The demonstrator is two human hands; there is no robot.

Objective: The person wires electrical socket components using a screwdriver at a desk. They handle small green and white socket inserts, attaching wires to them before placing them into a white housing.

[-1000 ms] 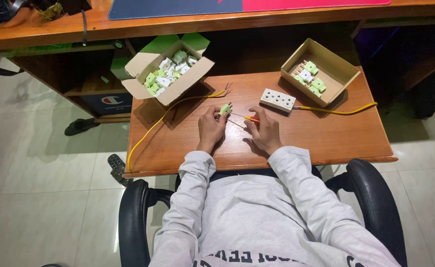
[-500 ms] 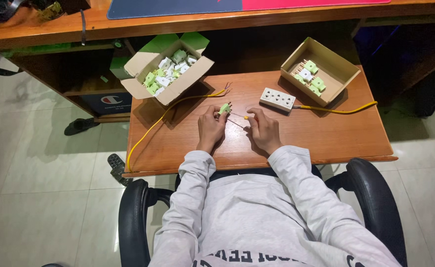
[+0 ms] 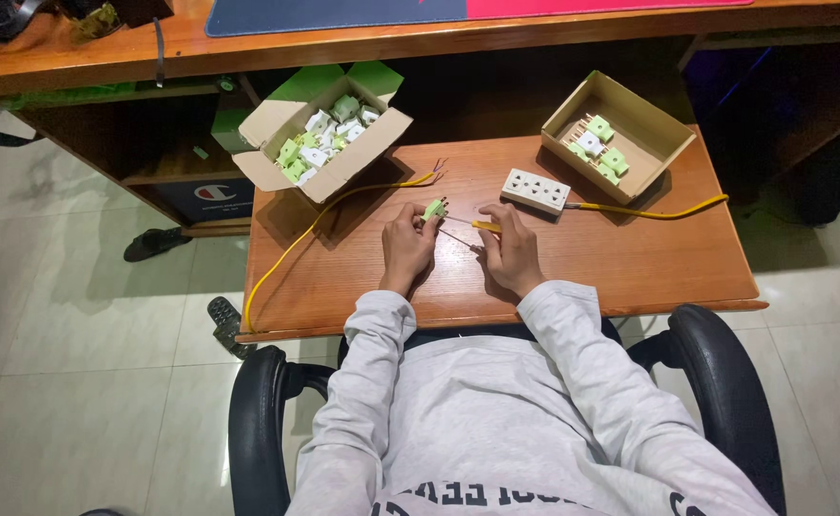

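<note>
Head view, the only one we have. We sit in a black office chair (image 3: 267, 420) at a small wooden table (image 3: 630, 268), grey sleeves forward, both hands over the table's middle.

Our left hand (image 3: 408, 244) is closed on a small green plug (image 3: 433, 209), pinched at the fingertips and raised just above the wood, prongs up and away from us. Our right hand (image 3: 510, 250) is curled narrow around a yellow-handled screwdriver (image 3: 472, 227); its thin shaft runs toward the plug, but the tip is too small for us to say whether it touches.

Around the hands: a white socket strip (image 3: 535, 190) lies just beyond the right hand, and its yellow cable (image 3: 649, 212) trails off to the right. A second yellow wire (image 3: 343, 205) with bare ends runs from near the plug left and off the table edge. An open cardboard box (image 3: 329, 143) of green and white plugs overhangs the far left corner. A shallower cardboard tray (image 3: 630, 129) at the far right holds a few more.

Against the frames half a second and a second ago: almost nothing differs. Hands, plug and screwdriver stay where they were, same grips. Boxes, strip and wires unmoved.
</note>
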